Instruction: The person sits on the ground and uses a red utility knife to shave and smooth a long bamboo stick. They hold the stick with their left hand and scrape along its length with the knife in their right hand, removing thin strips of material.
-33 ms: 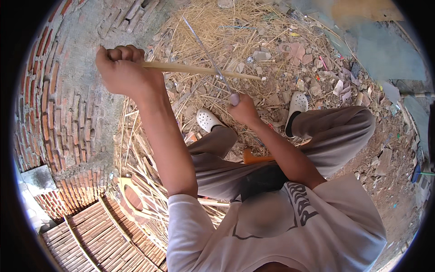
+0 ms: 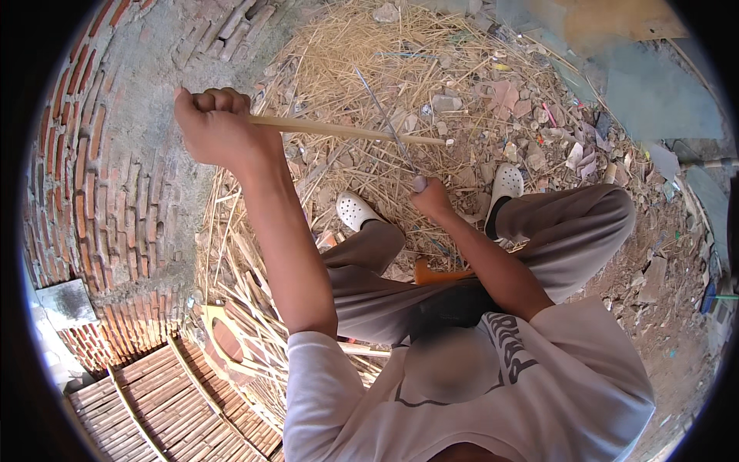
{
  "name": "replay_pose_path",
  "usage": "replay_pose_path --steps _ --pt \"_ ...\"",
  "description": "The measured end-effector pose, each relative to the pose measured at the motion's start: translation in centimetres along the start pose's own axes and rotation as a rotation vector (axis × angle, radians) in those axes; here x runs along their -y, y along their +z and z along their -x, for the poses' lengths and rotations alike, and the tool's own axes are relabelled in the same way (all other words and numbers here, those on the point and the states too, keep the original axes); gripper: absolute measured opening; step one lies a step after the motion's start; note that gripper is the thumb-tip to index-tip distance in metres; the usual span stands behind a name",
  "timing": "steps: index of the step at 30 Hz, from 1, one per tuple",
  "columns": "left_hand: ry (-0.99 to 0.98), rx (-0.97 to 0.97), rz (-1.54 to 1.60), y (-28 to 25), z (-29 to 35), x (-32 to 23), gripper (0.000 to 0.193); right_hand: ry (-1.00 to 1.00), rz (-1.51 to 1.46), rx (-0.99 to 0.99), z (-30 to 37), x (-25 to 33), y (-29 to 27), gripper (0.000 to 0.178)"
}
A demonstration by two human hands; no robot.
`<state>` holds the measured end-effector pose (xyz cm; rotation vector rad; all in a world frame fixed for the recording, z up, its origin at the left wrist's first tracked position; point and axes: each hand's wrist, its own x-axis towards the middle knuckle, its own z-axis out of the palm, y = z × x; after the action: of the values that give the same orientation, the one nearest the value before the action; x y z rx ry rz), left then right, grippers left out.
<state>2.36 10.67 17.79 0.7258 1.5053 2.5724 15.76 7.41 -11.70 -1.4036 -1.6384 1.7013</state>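
My left hand [image 2: 219, 127] is closed around one end of a pale bamboo strip [image 2: 331, 128], out at the left. The strip runs to the right, roughly level, above the littered ground. In my right hand [image 2: 433, 200], low and nearer to my knees, is the handle of a knife [image 2: 379, 102] with a long thin blade. Its blade points up and left and crosses the strip near the right end. Whether the blade presses on the strip or only passes over it, I cannot tell.
Straw, shavings and rubble [image 2: 462, 100] cover the ground around my white clogs [image 2: 356, 209]. A brick wall [image 2: 92, 185] rises at the left. Split sticks [image 2: 258, 285] and a bamboo slat panel [image 2: 177, 408] lie at the lower left. An orange object [image 2: 435, 272] shows between my legs.
Both hands have shifted a little to the right and toward me. The knife has moved further, so its blade now crosses the strip closer to the right end.
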Motion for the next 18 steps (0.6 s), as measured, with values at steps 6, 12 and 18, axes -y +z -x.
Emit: replay_pose_path --steps 6,12,18 --pt "-0.014 -0.02 0.039 -2.6 -3.4 1.5 0.031 -0.059 0.043 0.055 0.6 1.6 1.7 0.026" --pt "-0.031 -0.021 0.024 -2.0 -1.6 0.2 0.031 -0.052 0.189 -0.035 0.2 -0.3 1.0 0.023" --pt "-0.021 -0.07 0.059 -4.9 -4.1 2.1 0.033 -0.004 0.197 0.033 0.1 0.8 0.8 0.021"
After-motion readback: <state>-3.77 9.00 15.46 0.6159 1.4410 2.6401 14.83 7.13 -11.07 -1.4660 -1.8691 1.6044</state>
